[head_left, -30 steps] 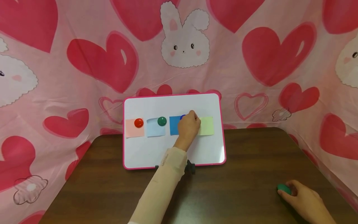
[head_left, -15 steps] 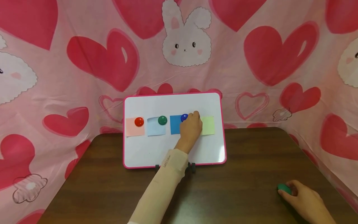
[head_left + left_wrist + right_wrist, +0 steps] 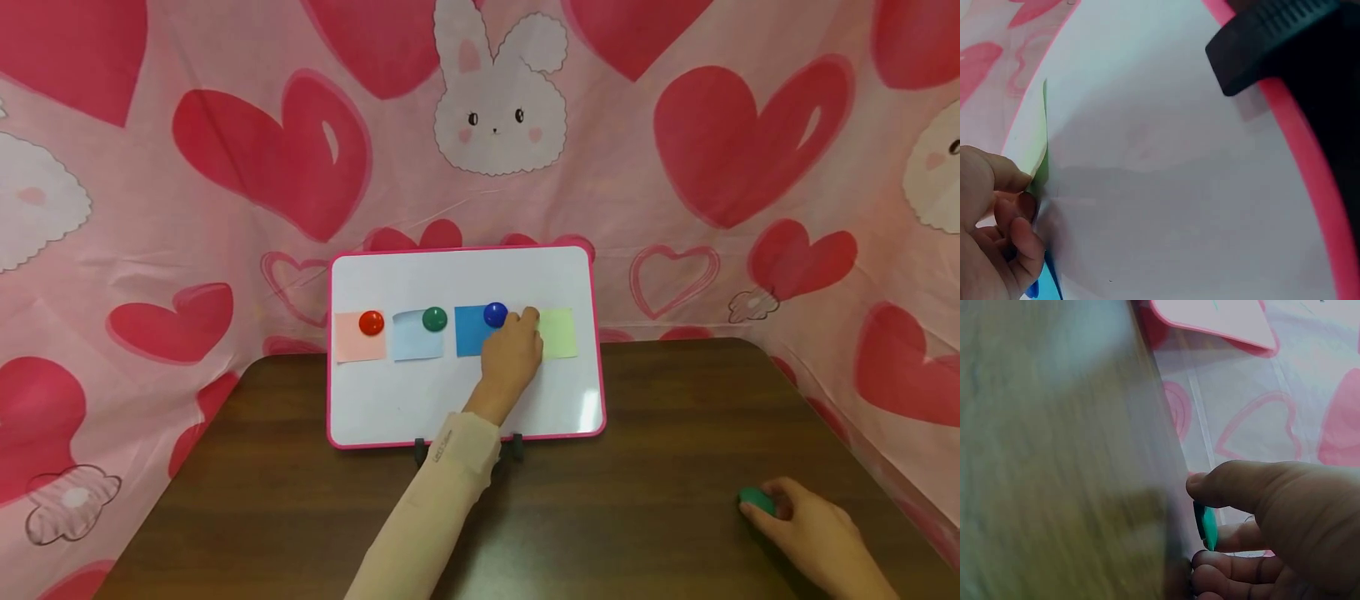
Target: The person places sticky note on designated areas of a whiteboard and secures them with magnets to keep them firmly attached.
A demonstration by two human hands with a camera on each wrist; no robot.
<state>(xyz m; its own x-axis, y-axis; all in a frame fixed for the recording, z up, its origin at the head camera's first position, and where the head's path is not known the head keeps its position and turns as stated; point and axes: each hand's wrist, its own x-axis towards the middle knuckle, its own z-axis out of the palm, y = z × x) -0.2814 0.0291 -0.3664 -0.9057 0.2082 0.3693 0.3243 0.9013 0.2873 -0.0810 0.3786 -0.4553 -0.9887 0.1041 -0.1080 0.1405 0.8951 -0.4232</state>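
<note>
My left hand (image 3: 512, 354) reaches up to the whiteboard (image 3: 465, 279) with fingers curled. Its thumb and index finger pinch the left edge of a light green sticky note (image 3: 557, 333), which bends off the board in the left wrist view. Just above and left of the knuckles, a blue round magnet (image 3: 495, 314) sits on a blue note (image 3: 471, 333). My right hand (image 3: 817, 525), low at the right over the table, holds a green round magnet (image 3: 1210, 526) between thumb and fingers, its dark flat back facing left in the right wrist view.
A red magnet (image 3: 371, 322) is on a pink note (image 3: 358, 346), and another green magnet (image 3: 434, 318) on a pale blue note (image 3: 417, 343). Dark clips (image 3: 517, 447) support the board's lower edge on the brown table (image 3: 637, 467). A patterned pink cloth (image 3: 600, 208) hangs behind.
The left hand has lowered slightly and shifted a little right from the blue magnet, which now shows whole. The right hand keeps its green magnet in nearly the same place.
</note>
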